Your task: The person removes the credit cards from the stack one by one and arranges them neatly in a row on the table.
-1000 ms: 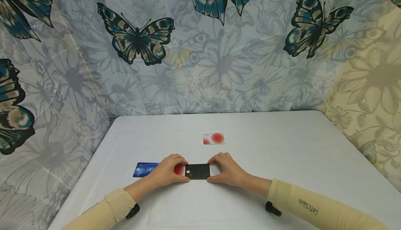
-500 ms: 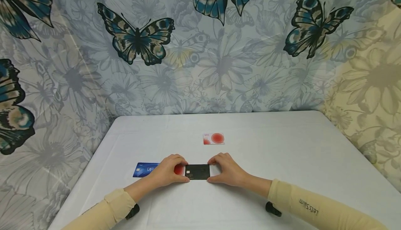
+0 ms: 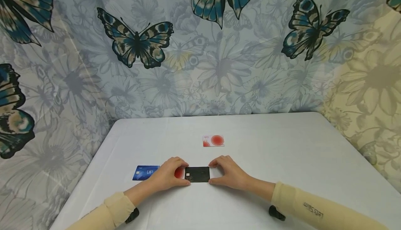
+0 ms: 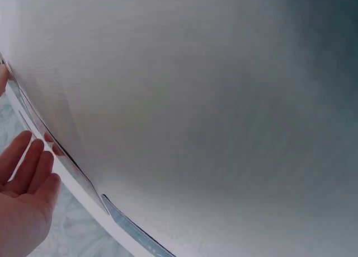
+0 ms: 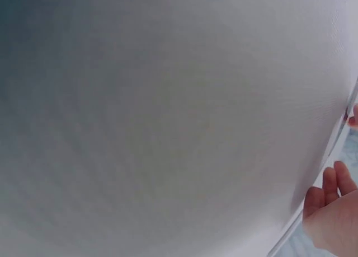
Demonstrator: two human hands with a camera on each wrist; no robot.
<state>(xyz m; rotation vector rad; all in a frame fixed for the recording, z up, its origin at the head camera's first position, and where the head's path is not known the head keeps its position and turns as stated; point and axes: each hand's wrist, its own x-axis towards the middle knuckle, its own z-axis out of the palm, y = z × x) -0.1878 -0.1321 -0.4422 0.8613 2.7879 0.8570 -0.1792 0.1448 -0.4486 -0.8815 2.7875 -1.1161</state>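
A black VIP card point(image 3: 197, 174) lies flat on the white table point(image 3: 266, 153) in the head view. My left hand point(image 3: 170, 172) holds its left end, thumb at the near edge and fingertips at the far edge. On the other side my right hand point(image 3: 230, 174) has its thumb and forefinger at the two right corners. Just left of the black card, a card with a red circle point(image 3: 179, 172) is partly hidden behind my left hand. Beyond it lies a blue VIP card point(image 3: 145, 173), its right end covered by that hand.
Farther back on the table, a white card with a red circle point(image 3: 213, 141) lies by itself. A cloth with butterflies point(image 3: 136, 44) hangs behind and beside the table. Both forearms wear yellow sleeves point(image 3: 300, 202).
The head view has tilted up slightly, so everything sits a little lower. My right hand has shifted slightly right along the black card's corners. The cards keep their places.
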